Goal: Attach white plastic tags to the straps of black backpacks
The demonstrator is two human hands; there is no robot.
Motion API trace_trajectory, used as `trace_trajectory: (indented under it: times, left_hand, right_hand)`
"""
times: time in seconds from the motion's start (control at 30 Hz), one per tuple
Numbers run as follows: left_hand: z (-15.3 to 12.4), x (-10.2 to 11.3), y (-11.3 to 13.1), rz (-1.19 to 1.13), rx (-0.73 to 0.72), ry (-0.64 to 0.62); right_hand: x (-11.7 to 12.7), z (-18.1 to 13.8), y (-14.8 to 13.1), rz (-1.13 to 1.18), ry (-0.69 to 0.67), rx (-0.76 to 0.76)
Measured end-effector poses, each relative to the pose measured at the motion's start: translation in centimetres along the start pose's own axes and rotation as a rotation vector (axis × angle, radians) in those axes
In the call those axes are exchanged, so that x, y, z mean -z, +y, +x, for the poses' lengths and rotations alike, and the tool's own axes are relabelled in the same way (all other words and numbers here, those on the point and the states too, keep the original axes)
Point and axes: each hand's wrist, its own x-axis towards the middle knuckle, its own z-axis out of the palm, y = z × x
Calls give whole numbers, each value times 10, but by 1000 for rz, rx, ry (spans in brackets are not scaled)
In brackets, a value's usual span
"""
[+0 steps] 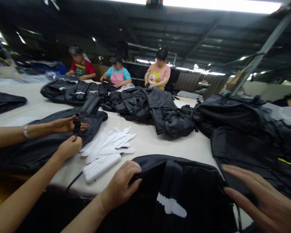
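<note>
A black backpack point(196, 191) is upright in front of me at the table's near edge. My left hand point(122, 184) is closed on its upper left edge, thumb and fingers pinching the fabric. Beside its right edge is my right hand point(262, 197), slightly blurred, with thumb and fingers apart; whether it touches the fabric I cannot tell. A white flat piece with a toothed edge point(171, 205) lies against the backpack below a dark strap point(172, 174).
A white oblong case point(102, 168) and a heap of white strips point(109, 142) lie left of my backpack. A neighbour's hands point(70, 139) hold a black buckle point(77, 124) over another bag. More black backpacks point(165, 110) cover the table's middle and right point(244, 129). Several co-workers stand opposite.
</note>
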Motion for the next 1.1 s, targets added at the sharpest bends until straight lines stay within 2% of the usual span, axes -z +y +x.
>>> trace_trajectory:
  times: [0.07,0.1,0.17,0.2,0.27,0.33,0.47,0.53,0.6,0.7,0.8,0.9,1.1]
  left_hand:
    - [-17,7,-1,22,-69,16]
    - [-23,10,-3,30,-77,15]
    - [-30,17,-9,44,-30,-3]
    - [-29,21,-11,52,21,-21]
    - [-19,28,-12,74,139,-86]
    - [0,32,-8,80,228,-216]
    - [46,28,8,-109,271,-601]
    - [62,21,11,-257,260,-765]
    - [70,14,8,-321,281,-875]
    - [75,5,-6,-321,364,-945]
    - [76,-3,-20,-379,470,-962]
    - [76,-11,-26,-339,567,-946]
    - [74,-29,-31,18,418,-815]
  right_hand:
    - [-5,40,-19,-89,-209,182]
    - [-11,56,-28,-113,-356,237]
    - [-26,74,-43,-140,-569,331]
    - [-33,76,-50,-159,-613,373]
    - [-44,71,-59,-207,-597,447]
    - [-48,59,-64,-246,-604,485]
    - [-44,42,-65,-225,-848,465]
    - [-41,40,-62,-215,-913,429]
    - [-39,43,-58,-203,-952,349]
    - [-40,54,-49,-133,-1003,221]
    - [-50,65,-41,-104,-972,229]
    - [-68,68,-34,-237,-875,272]
    - [-99,63,-22,-475,-737,298]
